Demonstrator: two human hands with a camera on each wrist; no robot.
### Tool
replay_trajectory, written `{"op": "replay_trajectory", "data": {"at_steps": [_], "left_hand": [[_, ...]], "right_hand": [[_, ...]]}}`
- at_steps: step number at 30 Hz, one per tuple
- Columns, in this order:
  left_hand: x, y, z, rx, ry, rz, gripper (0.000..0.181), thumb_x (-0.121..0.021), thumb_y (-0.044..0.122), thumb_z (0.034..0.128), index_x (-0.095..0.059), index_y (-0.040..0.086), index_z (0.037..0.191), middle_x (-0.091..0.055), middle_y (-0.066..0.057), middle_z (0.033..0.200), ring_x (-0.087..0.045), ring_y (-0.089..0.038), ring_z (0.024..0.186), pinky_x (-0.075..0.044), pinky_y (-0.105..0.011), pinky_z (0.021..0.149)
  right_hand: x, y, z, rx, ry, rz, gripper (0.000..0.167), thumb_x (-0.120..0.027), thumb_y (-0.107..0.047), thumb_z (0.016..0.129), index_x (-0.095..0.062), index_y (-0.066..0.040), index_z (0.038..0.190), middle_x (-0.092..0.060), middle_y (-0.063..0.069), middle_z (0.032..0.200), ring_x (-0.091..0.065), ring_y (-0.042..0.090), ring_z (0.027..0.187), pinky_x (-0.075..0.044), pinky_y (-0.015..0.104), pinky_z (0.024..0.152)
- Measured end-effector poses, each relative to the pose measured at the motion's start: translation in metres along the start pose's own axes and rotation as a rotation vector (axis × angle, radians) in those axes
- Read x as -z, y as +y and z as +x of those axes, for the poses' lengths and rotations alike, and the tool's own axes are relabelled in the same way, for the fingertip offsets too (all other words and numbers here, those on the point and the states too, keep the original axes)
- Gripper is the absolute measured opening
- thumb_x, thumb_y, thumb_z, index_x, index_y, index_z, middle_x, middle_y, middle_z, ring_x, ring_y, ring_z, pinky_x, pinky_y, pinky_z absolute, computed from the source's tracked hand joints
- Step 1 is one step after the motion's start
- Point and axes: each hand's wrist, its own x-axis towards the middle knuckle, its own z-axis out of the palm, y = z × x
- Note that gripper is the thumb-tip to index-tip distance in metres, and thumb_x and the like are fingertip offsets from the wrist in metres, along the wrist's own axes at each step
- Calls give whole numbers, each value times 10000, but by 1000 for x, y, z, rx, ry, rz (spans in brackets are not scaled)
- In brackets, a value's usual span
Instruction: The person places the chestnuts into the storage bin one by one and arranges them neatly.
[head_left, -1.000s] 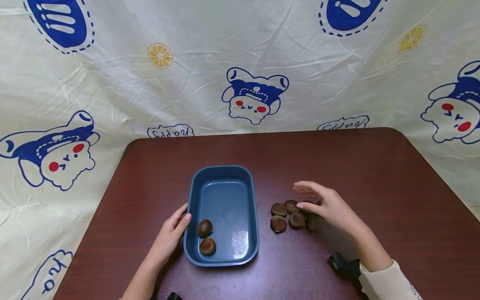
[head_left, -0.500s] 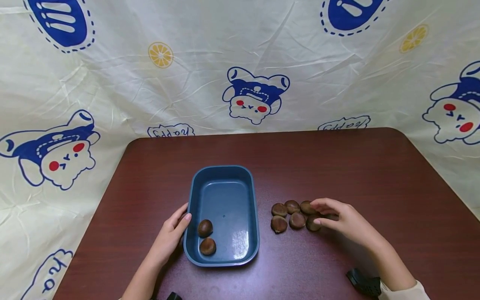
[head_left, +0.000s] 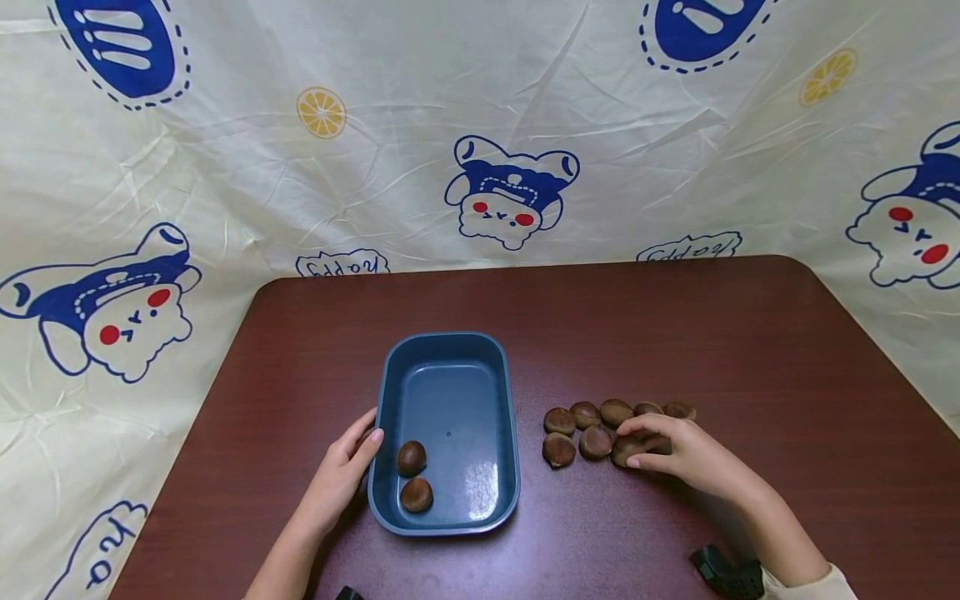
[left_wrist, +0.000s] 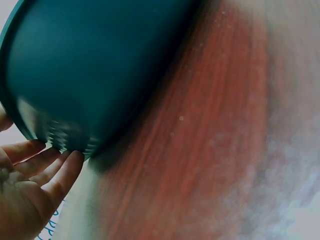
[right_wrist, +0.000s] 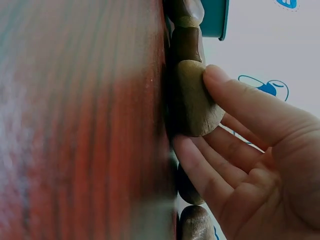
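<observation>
The right hand (head_left: pixel 686 454) has its thumb and fingers curled round one chestnut (right_wrist: pixel 197 97), whose smooth shell might slip if squeezed off-centre, while the neighbouring chestnuts (head_left: pixel 596 442) crowding those fingertips could get nudged away. The left hand (head_left: pixel 341 467) pinches the blue tray (head_left: pixel 450 400) beside it, where a tug might roll the two chestnuts inside (head_left: pixel 411 459). Under both hands is a shiny reddish-brown desk (head_left: pixel 420 304); beyond them, a creased pale sheet (head_left: pixel 405 183) with cartoon prints.
</observation>
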Motion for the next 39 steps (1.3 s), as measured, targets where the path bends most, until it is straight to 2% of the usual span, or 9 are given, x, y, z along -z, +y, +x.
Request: {"op": "replay_trajectory", "data": {"at_steps": [5,14,21,32,39], "left_hand": [[0,0,0,2,2,1,431,-462,222,950,-395,55,1342,-456,-146,1300,-452,-245,1135,-387,-201,862],[0,0,0,5,8,17,436,-465,219,949,-392,44,1342,-463,-153,1292,-450,-247,1139,-380,-194,866],[0,0,0,14,8,26,447,-469,239,946,-390,60,1348,-450,-140,1309,-441,-250,1151,-376,-191,867],[0,2,0,19,4,15,444,-473,247,944,-399,74,1346,-455,-139,1303,-457,-256,1136,-390,-210,858],[0,1,0,27,1,15,454,-470,245,945,-384,63,1352,-440,-147,1316,-447,-264,1148,-388,-198,854]], "right_hand": [[0,-1,-1,-46,-15,8,352,-668,-199,811,-568,-21,1097,-548,107,1076,-586,164,880,-481,288,721],[-1,0,0,4,35,-7,305,-679,-164,801,-584,-32,1058,-569,64,1011,-581,120,835,-480,274,700],[0,0,1,31,107,-47,302,-703,-119,772,-596,-48,1045,-588,12,1003,-581,98,831,-483,280,702],[4,-12,4,34,193,-38,314,-696,-115,779,-601,-85,1077,-589,12,1036,-587,109,854,-483,268,693],[8,-20,14,85,248,-95,324,-710,-79,760,-609,-72,1068,-588,-16,1040,-583,90,861,-471,244,694]]}}
